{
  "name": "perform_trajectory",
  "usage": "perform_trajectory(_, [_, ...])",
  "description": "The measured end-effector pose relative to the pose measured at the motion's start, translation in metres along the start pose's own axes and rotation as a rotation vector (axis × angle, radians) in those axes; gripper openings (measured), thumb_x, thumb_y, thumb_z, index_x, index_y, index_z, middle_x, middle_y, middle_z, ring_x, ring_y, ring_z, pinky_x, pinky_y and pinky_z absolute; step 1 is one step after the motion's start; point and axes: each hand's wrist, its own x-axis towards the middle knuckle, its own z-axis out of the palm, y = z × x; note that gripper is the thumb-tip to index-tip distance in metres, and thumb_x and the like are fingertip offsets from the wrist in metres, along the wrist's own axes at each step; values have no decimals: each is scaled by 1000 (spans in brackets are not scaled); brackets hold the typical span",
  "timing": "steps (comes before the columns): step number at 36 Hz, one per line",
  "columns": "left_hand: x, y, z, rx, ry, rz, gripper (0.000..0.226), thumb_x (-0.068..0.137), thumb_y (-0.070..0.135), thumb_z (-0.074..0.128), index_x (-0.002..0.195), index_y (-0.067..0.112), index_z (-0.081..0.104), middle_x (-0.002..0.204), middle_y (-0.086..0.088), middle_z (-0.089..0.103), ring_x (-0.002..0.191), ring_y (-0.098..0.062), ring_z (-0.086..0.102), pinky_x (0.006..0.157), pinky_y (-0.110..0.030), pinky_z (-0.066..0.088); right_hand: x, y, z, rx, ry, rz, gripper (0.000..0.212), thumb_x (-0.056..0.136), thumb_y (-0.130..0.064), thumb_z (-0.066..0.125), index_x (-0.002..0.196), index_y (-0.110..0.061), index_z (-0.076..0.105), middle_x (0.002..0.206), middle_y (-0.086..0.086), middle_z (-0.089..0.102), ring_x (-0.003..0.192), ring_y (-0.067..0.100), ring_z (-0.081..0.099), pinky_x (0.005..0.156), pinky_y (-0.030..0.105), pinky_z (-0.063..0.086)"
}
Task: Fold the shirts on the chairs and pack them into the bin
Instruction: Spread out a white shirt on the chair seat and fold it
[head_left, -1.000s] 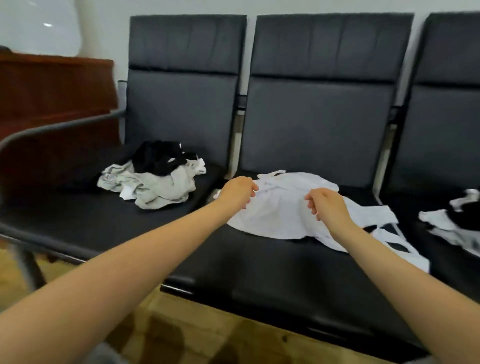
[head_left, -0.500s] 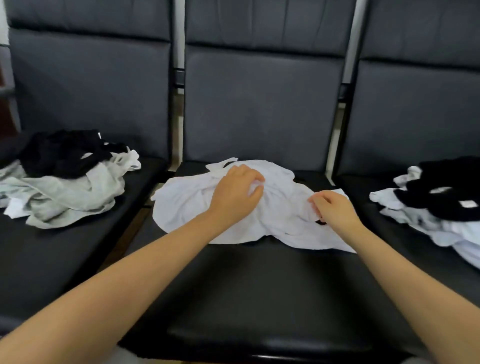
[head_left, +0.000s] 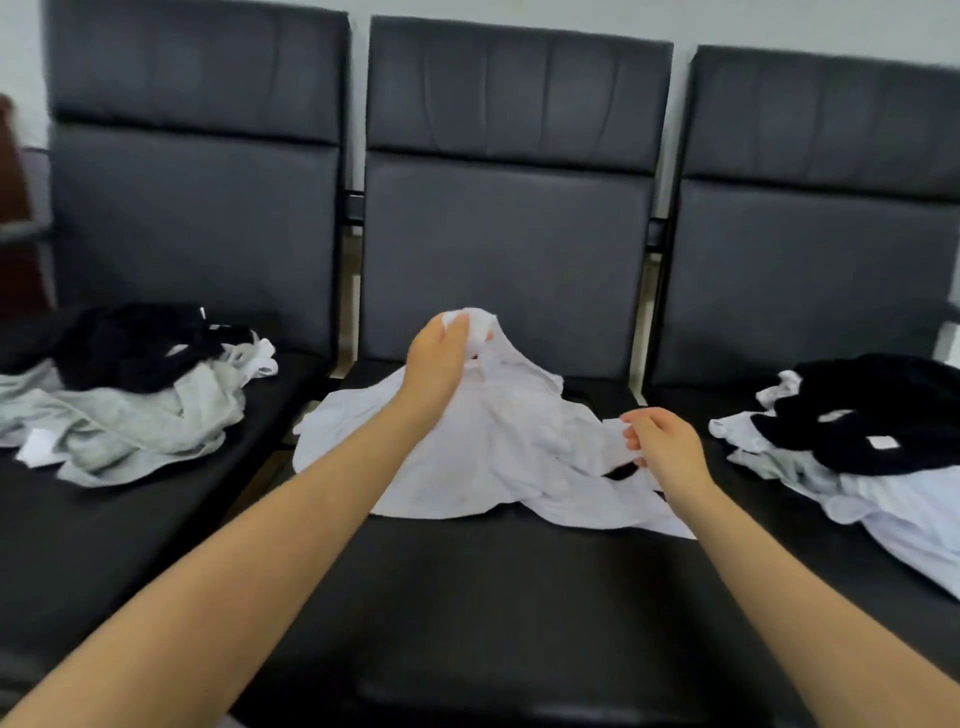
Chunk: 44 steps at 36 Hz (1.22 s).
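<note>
The white shirt (head_left: 498, 447) I pinched in my left hand (head_left: 436, 364) and my right hand (head_left: 662, 441) was thin, soft cloth, matt and creased. The middle chair (head_left: 519, 597) had a smooth black leather-like seat with a dull sheen, its back a matt dark grey with stitched panels. On the left chair (head_left: 130, 545) lay crumpled grey cloth (head_left: 140, 431) under black fabric (head_left: 130, 348), both matt. The black garment (head_left: 872, 415) on the right looked soft and unglossed.
</note>
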Motion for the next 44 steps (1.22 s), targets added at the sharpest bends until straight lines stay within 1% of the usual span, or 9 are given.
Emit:
perform_trajectory(2, [-10,17,-17,-155,-62,-85,19,68,28,60,81,15,60,88,6,69,70,-13,62,68,-18,52,-5,-1,2,-4,-13,-3,20,97,-11,46,95,-16,65,88,2,63,78,12,57,67,23,46])
perform_trajectory(6, [-37,9,-41,-492,4,-148,21,93,34,50,80,16,51,55,2,51,54,-15,42,63,-25,41,-15,-1,9,-60,-102,-26,23,98,-12,44,94,-11,67,85,4,62,82,19,58,71,29,48])
perform_trajectory(16, [-78,-57,-85,452,-90,-138,40,98,37,49,68,12,44,64,-4,52,53,-15,48,57,-25,41,-43,-8,46,-322,-325,-239,11,97,-21,50,104,-20,59,92,-10,56,90,12,53,74,23,38])
perform_trajectory(19, [-83,-53,-89,374,-129,-167,43,94,43,56,63,13,52,57,0,46,50,-16,43,57,-24,40,-37,-21,62,-282,-263,-266,7,96,-21,49,95,-20,56,87,-6,55,82,13,51,78,27,37])
perform_trajectory(24, [-74,-47,-87,105,72,-130,31,92,28,56,66,12,56,58,0,48,50,-15,46,67,-35,48,-16,-55,93,-264,-71,-343,17,93,-30,53,105,-21,61,112,6,56,112,27,50,79,34,42])
perform_trajectory(30, [-55,-45,-93,-143,257,-28,31,93,22,53,64,11,50,59,2,45,57,-13,44,62,-26,41,-3,-79,127,-422,-300,-538,48,93,-27,58,139,-20,48,142,1,45,138,22,27,104,33,31])
perform_trajectory(33, [-41,-48,-100,-352,316,-100,30,94,23,53,65,14,51,48,7,35,46,-10,30,51,-22,35,5,-72,143,-629,-355,-565,15,92,-39,52,101,-32,62,113,3,58,125,28,41,100,39,39])
perform_trajectory(35, [-33,-47,-105,-525,343,-124,31,95,23,54,66,16,50,46,8,31,44,-9,23,44,-20,28,7,-70,146,-737,-386,-564,27,94,-42,47,68,-34,44,89,1,54,111,27,46,91,41,42])
perform_trajectory(44, [-13,-54,-123,-784,382,-150,31,96,33,56,70,18,49,51,9,35,44,-7,29,48,-20,33,17,-119,121,-286,-395,-555,43,94,-24,61,56,-14,42,57,0,39,53,7,35,50,22,30])
